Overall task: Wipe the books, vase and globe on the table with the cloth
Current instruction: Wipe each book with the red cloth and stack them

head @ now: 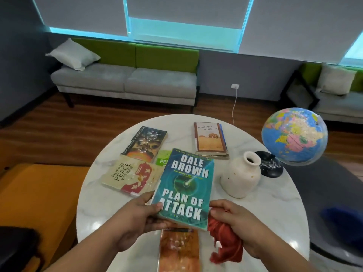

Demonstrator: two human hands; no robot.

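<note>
A teal book titled Plan of Attack (186,188) is lifted above the round white marble table (275,209), and my left hand (135,218) grips its lower left corner. At the book's lower right edge my right hand (237,222) holds a bunched red cloth (225,244). An orange book (178,250) lies under the held one at the near edge. Several other books lie flat: a beige Peace Women book (131,175), a dark book (146,143), a green one (164,158), and a tan stack (211,139). The white vase (240,175) and the globe (294,134) stand to the right.
A grey and green sofa (125,79) with a pillow stands against the far wall, and a second seat (337,103) is at the right. An orange seat (35,195) is close on the left. A white cable (234,107) runs from a wall socket to the floor.
</note>
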